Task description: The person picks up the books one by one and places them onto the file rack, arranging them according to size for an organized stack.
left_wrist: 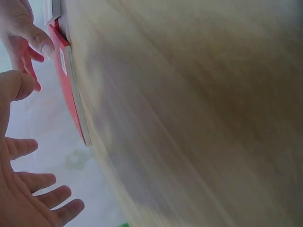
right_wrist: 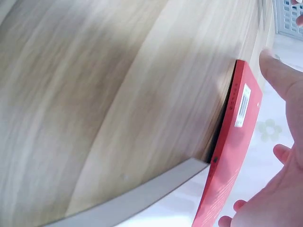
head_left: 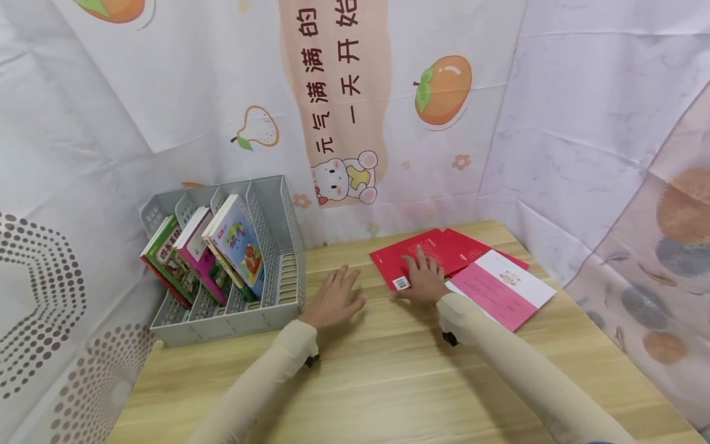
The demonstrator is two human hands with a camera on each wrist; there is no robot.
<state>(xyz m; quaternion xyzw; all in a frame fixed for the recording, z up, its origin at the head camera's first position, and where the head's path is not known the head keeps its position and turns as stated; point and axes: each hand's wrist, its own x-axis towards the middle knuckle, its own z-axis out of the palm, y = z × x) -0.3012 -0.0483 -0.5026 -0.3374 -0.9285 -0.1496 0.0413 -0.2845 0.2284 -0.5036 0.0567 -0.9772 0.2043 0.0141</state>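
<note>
My right hand [head_left: 424, 282] is over a red book [head_left: 395, 259] with a white barcode label, its fingers spread and reaching across the cover. In the right wrist view a gap shows between the thumb and that book's barcode corner; whether the fingertips touch the cover cannot be told. A second red book [head_left: 465, 248] lies partly beneath the first. Beside them, a pink-and-white book [head_left: 507, 287] overlaps the red ones. My left hand [head_left: 331, 301] hovers above the table near the grey rack, fingers apart and holding nothing.
A grey book rack [head_left: 222, 330] with compartments stands at the table's left. Several upright books lean in it, including a blue one with a fox [head_left: 241, 243], and its rightmost slot holds none. Printed curtains [head_left: 222, 80] hang behind the wooden table [head_left: 366, 382].
</note>
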